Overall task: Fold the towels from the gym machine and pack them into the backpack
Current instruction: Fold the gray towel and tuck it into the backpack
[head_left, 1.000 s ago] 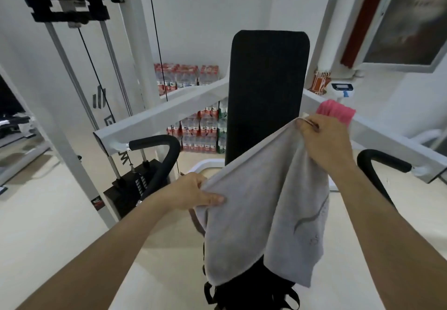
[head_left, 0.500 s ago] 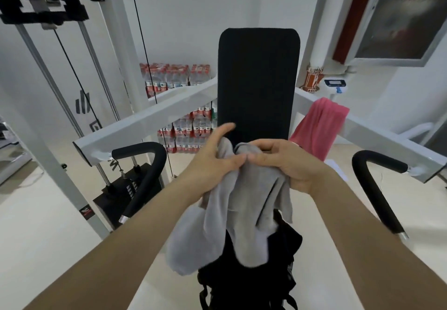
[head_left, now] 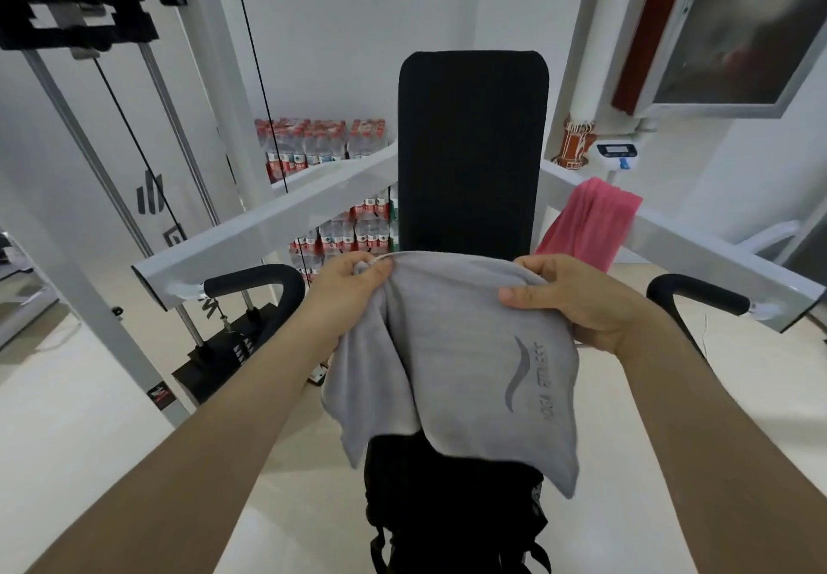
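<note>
A grey towel (head_left: 465, 363) with a dark logo hangs doubled over in front of me. My left hand (head_left: 353, 280) pinches its upper left corner. My right hand (head_left: 577, 300) grips its upper right edge. Below the towel, on the machine's seat, stands a black backpack (head_left: 452, 511), its top partly hidden by the cloth. A pink towel (head_left: 590, 222) is draped over the right white arm of the gym machine (head_left: 268, 224).
The machine's black back pad (head_left: 472, 148) stands upright straight ahead. Black curved handles (head_left: 264, 291) stick out on both sides. A weight stack (head_left: 228, 345) sits at the lower left. Packs of water bottles (head_left: 313, 148) are piled against the far wall.
The hands met at the middle with the towel bunched, then drew apart again. The towel now hangs folded in half with its logo side facing me.
</note>
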A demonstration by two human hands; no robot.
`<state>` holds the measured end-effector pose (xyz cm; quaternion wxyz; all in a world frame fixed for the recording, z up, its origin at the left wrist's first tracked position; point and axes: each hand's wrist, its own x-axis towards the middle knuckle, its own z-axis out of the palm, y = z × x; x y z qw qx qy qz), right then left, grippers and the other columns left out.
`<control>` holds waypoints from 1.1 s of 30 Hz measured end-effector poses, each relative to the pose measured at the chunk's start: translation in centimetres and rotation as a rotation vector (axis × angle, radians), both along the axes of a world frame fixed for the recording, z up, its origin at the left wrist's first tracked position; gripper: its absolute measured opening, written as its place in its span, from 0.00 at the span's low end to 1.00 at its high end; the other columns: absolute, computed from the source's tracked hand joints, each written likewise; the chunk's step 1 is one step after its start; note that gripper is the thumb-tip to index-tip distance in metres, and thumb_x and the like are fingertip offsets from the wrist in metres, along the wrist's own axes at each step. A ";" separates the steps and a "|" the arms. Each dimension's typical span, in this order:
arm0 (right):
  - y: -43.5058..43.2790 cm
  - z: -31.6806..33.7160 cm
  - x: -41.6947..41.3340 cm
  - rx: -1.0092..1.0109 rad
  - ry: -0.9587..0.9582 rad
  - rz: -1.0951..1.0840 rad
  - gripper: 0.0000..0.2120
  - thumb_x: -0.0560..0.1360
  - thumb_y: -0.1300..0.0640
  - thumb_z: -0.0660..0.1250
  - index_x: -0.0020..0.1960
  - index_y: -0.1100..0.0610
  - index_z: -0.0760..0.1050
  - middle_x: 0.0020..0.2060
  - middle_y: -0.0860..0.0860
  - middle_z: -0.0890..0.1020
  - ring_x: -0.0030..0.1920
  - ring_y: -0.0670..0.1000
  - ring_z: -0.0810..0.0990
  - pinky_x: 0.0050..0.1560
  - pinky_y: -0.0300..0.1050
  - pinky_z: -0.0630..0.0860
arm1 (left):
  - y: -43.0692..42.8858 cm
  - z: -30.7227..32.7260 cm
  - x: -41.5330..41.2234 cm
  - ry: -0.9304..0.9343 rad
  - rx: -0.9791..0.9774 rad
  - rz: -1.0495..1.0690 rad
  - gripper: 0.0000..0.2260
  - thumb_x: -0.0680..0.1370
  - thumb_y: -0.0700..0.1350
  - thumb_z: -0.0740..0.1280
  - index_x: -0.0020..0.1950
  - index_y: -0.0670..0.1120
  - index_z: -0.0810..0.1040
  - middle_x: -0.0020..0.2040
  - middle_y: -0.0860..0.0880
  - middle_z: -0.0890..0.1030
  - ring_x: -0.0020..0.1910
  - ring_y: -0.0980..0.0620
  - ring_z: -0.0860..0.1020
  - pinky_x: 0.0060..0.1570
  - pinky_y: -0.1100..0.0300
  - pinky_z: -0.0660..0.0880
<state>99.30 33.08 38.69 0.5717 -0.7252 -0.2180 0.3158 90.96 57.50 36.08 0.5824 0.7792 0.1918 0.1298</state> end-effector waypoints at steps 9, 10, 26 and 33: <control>3.0 -1.3 -1.6 0.493 0.226 -0.406 0.11 0.78 0.58 0.64 0.57 0.59 0.80 0.50 0.55 0.86 0.50 0.52 0.84 0.51 0.47 0.80 | 1.0 0.7 -1.3 0.012 -0.684 0.154 0.09 0.75 0.34 0.67 0.54 0.43 0.77 0.48 0.41 0.80 0.39 0.47 0.79 0.36 0.54 0.82; 3.7 -1.3 -2.1 0.484 0.187 -0.433 0.10 0.79 0.59 0.63 0.55 0.59 0.81 0.48 0.54 0.86 0.49 0.51 0.85 0.51 0.45 0.80 | 0.8 1.0 -1.6 -0.048 -0.749 0.119 0.12 0.75 0.33 0.66 0.57 0.44 0.76 0.51 0.41 0.80 0.42 0.46 0.80 0.40 0.52 0.82; 8.2 -2.2 -6.0 0.321 0.010 -0.287 0.09 0.78 0.55 0.64 0.44 0.54 0.81 0.37 0.52 0.84 0.40 0.50 0.83 0.42 0.44 0.81 | -2.8 2.5 -5.3 -0.291 0.382 -0.289 0.04 0.72 0.43 0.74 0.46 0.49 0.86 0.46 0.49 0.81 0.45 0.58 0.78 0.46 0.57 0.77; 6.4 -1.4 -5.8 0.256 -0.268 -0.280 0.07 0.78 0.58 0.66 0.49 0.51 0.83 0.45 0.47 0.85 0.51 0.47 0.82 0.54 0.45 0.78 | -1.7 4.7 -6.3 -0.372 0.337 -0.209 0.07 0.78 0.45 0.66 0.41 0.51 0.82 0.40 0.49 0.81 0.41 0.57 0.77 0.44 0.69 0.73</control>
